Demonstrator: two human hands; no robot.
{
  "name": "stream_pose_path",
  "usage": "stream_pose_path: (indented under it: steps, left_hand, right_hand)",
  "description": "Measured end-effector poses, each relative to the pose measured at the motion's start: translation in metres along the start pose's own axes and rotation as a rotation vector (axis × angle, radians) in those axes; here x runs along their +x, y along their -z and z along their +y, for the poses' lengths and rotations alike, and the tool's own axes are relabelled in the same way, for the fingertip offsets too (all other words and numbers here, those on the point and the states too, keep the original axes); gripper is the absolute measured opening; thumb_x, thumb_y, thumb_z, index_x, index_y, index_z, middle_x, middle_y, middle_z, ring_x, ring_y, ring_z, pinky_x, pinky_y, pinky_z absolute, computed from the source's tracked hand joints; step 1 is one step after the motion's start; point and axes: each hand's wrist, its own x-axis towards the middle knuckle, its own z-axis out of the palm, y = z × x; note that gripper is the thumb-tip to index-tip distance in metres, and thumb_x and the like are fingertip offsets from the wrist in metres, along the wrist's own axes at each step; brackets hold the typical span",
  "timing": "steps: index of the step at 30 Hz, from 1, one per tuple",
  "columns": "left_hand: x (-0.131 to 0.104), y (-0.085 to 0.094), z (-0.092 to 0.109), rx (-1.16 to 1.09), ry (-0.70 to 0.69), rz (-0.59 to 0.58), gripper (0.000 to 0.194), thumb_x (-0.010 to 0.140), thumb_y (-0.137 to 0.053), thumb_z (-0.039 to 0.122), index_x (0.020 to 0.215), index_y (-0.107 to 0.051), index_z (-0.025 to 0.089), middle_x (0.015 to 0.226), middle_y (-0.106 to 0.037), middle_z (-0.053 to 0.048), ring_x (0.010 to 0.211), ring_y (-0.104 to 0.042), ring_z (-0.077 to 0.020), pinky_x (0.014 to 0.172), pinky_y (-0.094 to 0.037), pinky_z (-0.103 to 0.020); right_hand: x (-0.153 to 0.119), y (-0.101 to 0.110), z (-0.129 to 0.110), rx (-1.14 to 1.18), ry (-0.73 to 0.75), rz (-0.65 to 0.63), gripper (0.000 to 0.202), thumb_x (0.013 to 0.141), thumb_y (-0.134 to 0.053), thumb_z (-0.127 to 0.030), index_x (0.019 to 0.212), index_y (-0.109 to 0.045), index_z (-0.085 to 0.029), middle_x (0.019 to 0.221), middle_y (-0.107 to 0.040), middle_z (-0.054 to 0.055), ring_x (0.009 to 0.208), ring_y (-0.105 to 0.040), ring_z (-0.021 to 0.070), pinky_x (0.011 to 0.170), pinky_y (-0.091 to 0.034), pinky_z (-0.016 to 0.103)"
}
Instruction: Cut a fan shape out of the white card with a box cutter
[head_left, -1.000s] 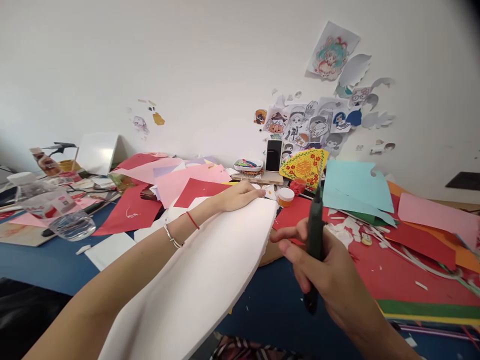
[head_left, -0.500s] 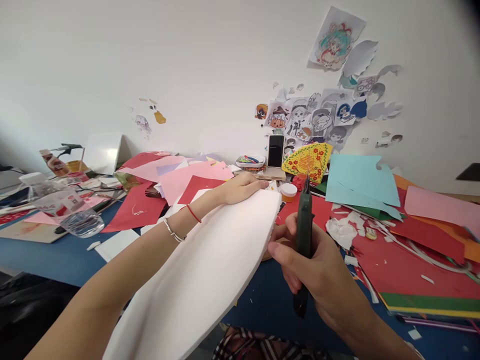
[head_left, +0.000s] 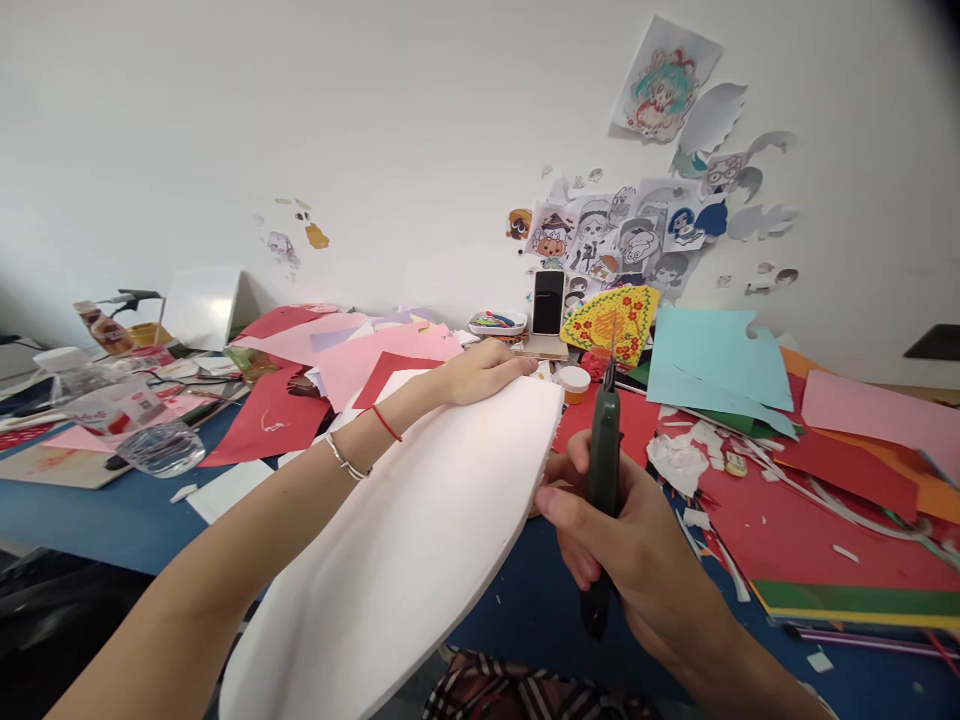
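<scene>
A large white foam board [head_left: 442, 500] with a curved right edge slants from my lap up to the desk. My left hand [head_left: 487, 375] holds it at the far end, with the palm and thumb on its top face and the other fingers partly hidden. Gripped upright in my right hand [head_left: 600, 520] is a dark green utility knife [head_left: 606, 450], its thin blade out and pointing up, away from the board. The thumb and fingertips of that hand touch the board's right edge.
Red paper [head_left: 795, 530], white scraps and light blue sheets [head_left: 720, 370] cover the right side. Pink paper [head_left: 390, 350] and a clear plastic bottle [head_left: 165, 447] lie on the left. A phone [head_left: 548, 302] and a small orange-and-white jar [head_left: 574, 383] stand behind the board.
The view has shifted slightly. The knife leans a little more, its lower end a bit further left. Both hands keep their places on the board.
</scene>
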Motion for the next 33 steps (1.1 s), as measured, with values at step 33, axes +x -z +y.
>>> stream_pose_path:
  steps: [33]
  left_hand:
    - [0.0029,-0.0001,0.0085,0.187,-0.057,-0.073,0.044,0.087,-0.035,0.043,0.049,-0.032,0.019,0.047,-0.032,0.003,0.046,-0.03,-0.0097,0.045,-0.024,-0.026]
  right_hand:
    - [0.0035,0.0008,0.003,-0.019,-0.001,0.099,0.023,0.072,-0.063,-0.025,0.074,-0.041,-0.022,0.052,-0.045,-0.01,0.036,-0.037,0.0052,0.036,-0.031,0.018]
